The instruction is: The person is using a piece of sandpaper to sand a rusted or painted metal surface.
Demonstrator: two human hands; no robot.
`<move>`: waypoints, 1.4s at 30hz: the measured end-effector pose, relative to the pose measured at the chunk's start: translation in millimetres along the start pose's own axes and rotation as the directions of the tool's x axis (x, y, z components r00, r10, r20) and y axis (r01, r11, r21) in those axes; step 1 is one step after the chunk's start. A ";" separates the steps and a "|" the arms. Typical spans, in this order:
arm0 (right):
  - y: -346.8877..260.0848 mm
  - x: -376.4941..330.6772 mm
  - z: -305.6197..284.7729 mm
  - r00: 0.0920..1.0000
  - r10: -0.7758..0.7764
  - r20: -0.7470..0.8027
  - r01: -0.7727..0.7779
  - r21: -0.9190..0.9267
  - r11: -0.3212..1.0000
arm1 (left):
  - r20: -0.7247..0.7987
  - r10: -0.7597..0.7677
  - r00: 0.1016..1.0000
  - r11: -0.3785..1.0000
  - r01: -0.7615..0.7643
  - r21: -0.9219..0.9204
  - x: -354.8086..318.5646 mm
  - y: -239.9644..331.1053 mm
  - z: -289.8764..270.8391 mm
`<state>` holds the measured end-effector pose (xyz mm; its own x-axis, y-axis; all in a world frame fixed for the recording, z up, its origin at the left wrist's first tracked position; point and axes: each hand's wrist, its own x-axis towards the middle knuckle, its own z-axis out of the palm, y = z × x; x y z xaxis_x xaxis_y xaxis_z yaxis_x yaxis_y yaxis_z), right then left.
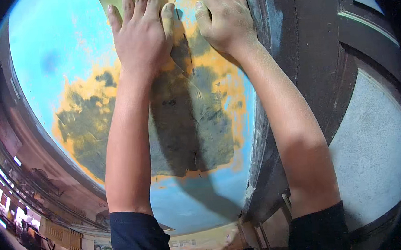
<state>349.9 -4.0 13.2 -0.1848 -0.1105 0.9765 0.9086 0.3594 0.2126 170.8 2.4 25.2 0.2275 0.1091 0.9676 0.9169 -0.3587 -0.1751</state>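
My left hand (140, 31) and my right hand (225, 18) lie flat, palms down, side by side near the top of the view. Both press on a blue painted panel (60, 46) with worn orange and grey-green patches. Under and below the hands is a large grey-green patch (196, 130) with a straight lower edge and a crease down it; whether it is a loose sheet or bare surface I cannot tell. The thumbs almost meet over its upper part. Neither hand grips anything. The fingertips are cut off by the frame's top edge.
A dark wooden frame (297, 48) borders the panel on the right, with a rough grey wall surface (374, 150) beyond it. A dark curved moulding (30, 151) runs along the left. Dark sleeves (139, 241) cover my upper arms.
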 end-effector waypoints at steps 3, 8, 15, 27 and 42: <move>-5.3 4.6 3.3 1.000 -0.017 -0.022 0.017 0.015 1.000 | -0.266 0.169 0.949 0.985 -0.170 0.020 -16.9 -27.1 20.8; 0.4 4.0 0.6 0.998 -0.053 -0.027 0.051 -0.058 0.997 | -0.200 0.126 0.972 0.992 -0.126 0.011 -41.1 -26.4 19.3; -5.2 3.3 -4.7 0.999 0.011 0.041 -0.011 -0.011 1.000 | -0.038 0.079 0.996 0.996 -0.077 0.041 -12.4 -31.3 -1.3; -10.2 4.4 -4.8 0.998 0.036 0.058 -0.035 -0.024 0.999 | 0.062 -0.015 0.998 0.994 0.008 0.113 -7.5 -45.9 -17.9; -18.8 7.3 -6.1 0.996 0.080 0.049 -0.082 0.052 0.995 | -0.222 0.188 0.957 0.982 -0.188 0.023 -27.1 -78.1 -15.3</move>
<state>333.7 -17.2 16.1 -0.1298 -0.0363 0.9909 0.9000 0.4152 0.1330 88.1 13.2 15.4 0.3175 -0.1693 0.9330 0.8649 -0.3516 -0.3582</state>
